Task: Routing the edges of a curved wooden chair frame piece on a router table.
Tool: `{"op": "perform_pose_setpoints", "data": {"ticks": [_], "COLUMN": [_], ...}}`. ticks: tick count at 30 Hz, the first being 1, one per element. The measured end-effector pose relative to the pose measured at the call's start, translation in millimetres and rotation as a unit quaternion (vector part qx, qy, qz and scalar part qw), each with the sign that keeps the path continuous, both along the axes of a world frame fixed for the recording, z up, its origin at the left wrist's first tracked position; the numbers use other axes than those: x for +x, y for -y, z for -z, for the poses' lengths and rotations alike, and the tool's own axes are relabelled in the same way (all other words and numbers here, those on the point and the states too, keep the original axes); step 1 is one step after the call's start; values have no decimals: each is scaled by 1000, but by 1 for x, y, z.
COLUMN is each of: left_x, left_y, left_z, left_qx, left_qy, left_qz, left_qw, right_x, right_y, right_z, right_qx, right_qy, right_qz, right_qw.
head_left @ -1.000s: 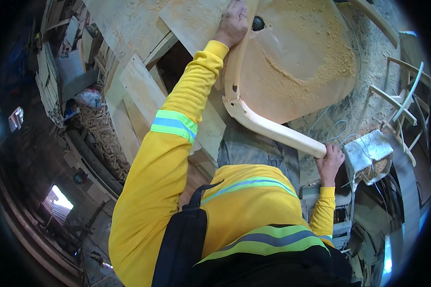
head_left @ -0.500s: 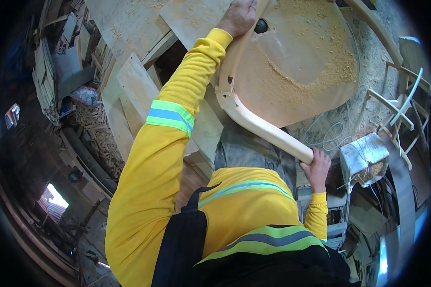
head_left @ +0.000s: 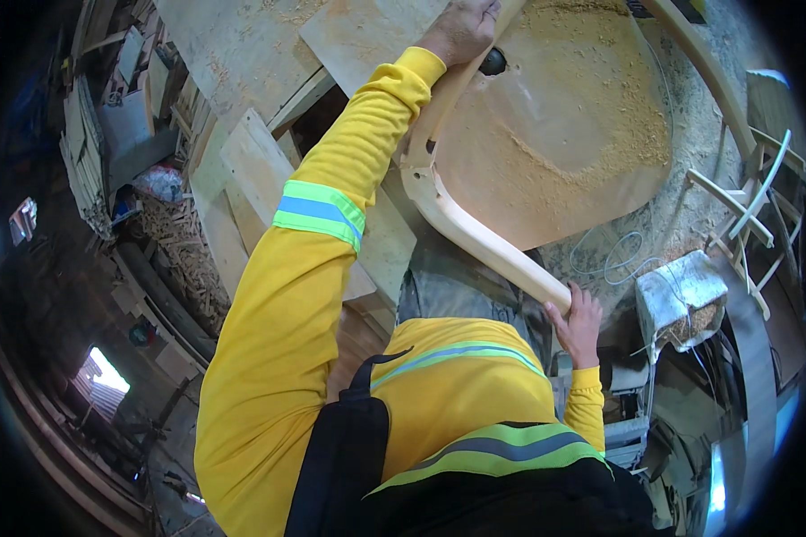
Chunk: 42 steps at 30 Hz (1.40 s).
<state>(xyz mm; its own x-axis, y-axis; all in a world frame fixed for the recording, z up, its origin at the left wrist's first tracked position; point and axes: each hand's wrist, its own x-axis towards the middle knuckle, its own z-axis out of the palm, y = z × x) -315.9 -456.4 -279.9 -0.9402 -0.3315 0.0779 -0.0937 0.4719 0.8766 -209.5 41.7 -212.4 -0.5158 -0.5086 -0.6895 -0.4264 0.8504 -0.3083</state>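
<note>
A bent pale wooden frame piece (head_left: 488,234), which looks like a chair part, lies along the near left edge of a plywood work board (head_left: 555,134). My left hand (head_left: 461,31) is closed around its far arm, near the top edge of the view. At the near right end, my right hand (head_left: 578,324) grips the rounded tip, thumb on the near side and fingers over the far side. A joint with small dark holes sits at the bend. Close beside the far arm, a black round spindle (head_left: 492,62) pokes through a hole in the board.
Sawdust (head_left: 631,116) covers much of the board. Flat wooden panels (head_left: 260,166) lie to the left, above a heap of offcuts (head_left: 188,259). On the right are a white sawdust-filled container (head_left: 681,291), a loose thin cord (head_left: 613,259) and stacked curved wooden parts (head_left: 752,201).
The frame piece has swung slightly, its near end moving left. My right hand has gone left and a little nearer with it, while my left hand has shifted a little right.
</note>
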Motion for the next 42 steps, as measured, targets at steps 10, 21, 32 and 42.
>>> {"op": "perform_pose_setpoints", "data": {"ticks": [10,21,32,42], "left_x": [-19,-37,-48,-34], "left_y": [8,7,-6,0], "left_z": [10,4,1,-20], "left_qx": [-19,-2,-98,-13], "left_qy": [-24,-7,43,70], "left_qz": [28,45,34,-72], "left_qw": [999,999,994,995], "right_x": [15,25,21,25], "right_y": [9,25,39,37], "right_z": [6,9,18,26], "right_qx": [-10,-42,-15,11], "right_qy": [36,64,103,58], "right_qz": [11,51,98,89], "right_qw": [999,996,990,994]}}
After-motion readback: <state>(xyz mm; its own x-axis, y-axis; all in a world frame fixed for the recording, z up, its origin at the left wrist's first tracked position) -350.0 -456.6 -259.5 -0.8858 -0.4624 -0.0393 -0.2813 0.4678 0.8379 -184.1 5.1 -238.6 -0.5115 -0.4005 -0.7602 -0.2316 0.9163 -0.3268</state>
